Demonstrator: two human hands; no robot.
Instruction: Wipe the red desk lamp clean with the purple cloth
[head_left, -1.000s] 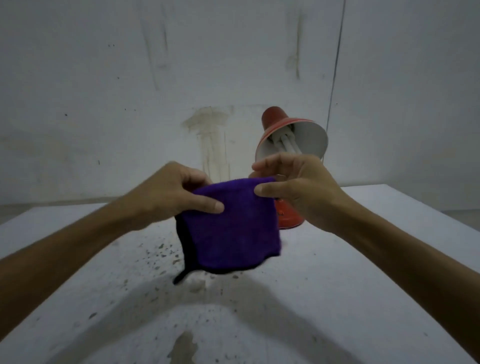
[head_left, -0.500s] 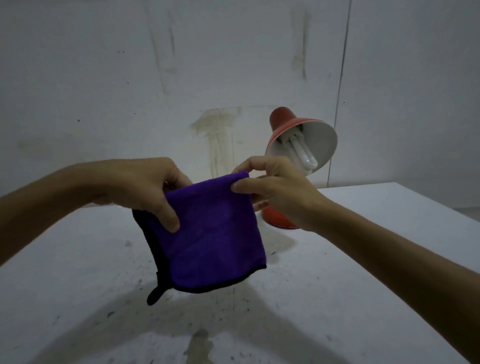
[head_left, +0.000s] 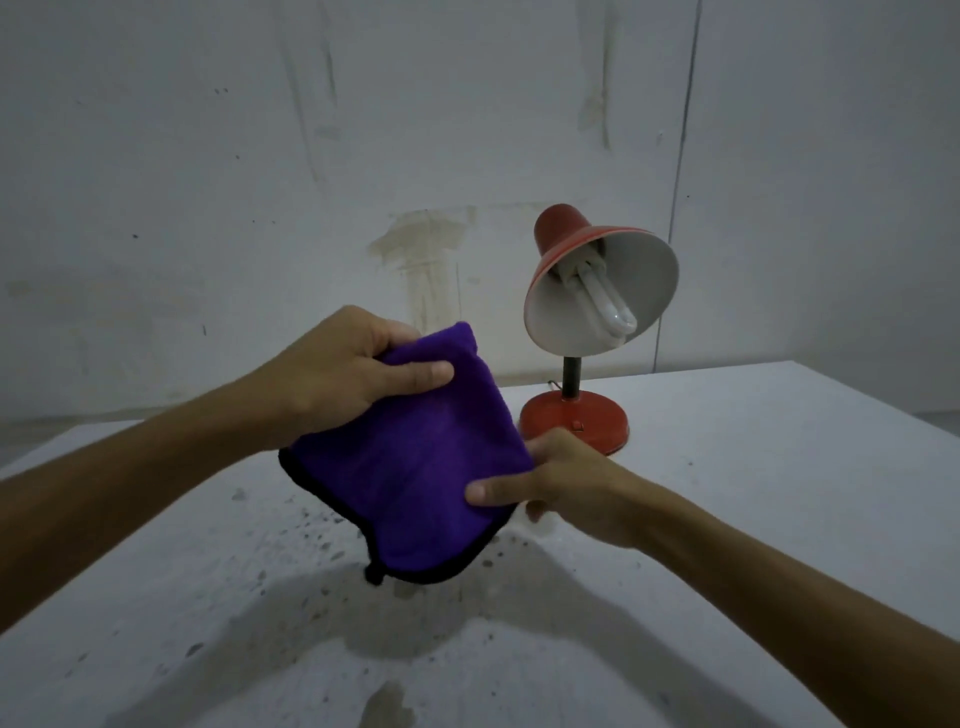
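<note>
A folded purple cloth (head_left: 410, 457) with a black hem hangs in the air above the table, held by both hands. My left hand (head_left: 343, 374) pinches its top edge, thumb on the front. My right hand (head_left: 561, 480) grips its lower right edge, thumb across the fabric. The red desk lamp (head_left: 587, 332) stands upright just behind my right hand, not touched by cloth or hands. Its round red base (head_left: 597, 423) rests on the table, and its shade tilts toward me, showing a white inside and a white bulb (head_left: 605, 306).
The white table (head_left: 753, 519) is speckled with dark spots and stains under the cloth. A stained white wall (head_left: 260, 182) rises right behind it. A thin dark cord (head_left: 680, 171) runs down the wall behind the lamp. The table's right edge slants off at the far right.
My right hand slid from the cloth's top corner down to its lower right edge. The left hand shifted right along the top edge. The lamp, earlier partly hidden behind my right hand, shows fully.
</note>
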